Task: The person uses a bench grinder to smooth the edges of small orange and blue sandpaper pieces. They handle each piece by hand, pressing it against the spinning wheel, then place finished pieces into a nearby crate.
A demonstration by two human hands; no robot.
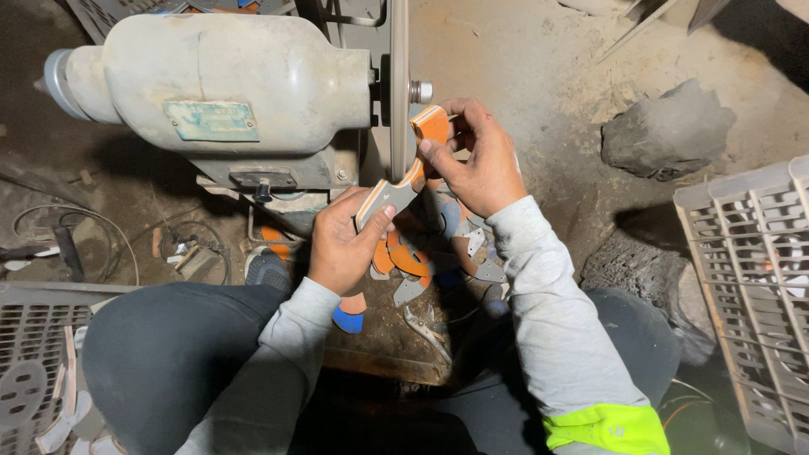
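I hold a flat orange and grey handle-shaped piece [403,179] against the edge of a thin grinding wheel [399,84]. My left hand [341,244] grips its lower grey end. My right hand [476,160] pinches its upper orange end next to the wheel's axle. The wheel is mounted on a dusty grey motor [219,80] standing on the floor in front of me.
Several orange, grey and blue cut pieces [413,265] lie on the floor below my hands. A white plastic crate [750,278] stands at the right, another crate [34,354] at the lower left. A dark rock [666,131] lies at the upper right. Cables [76,227] trail at the left.
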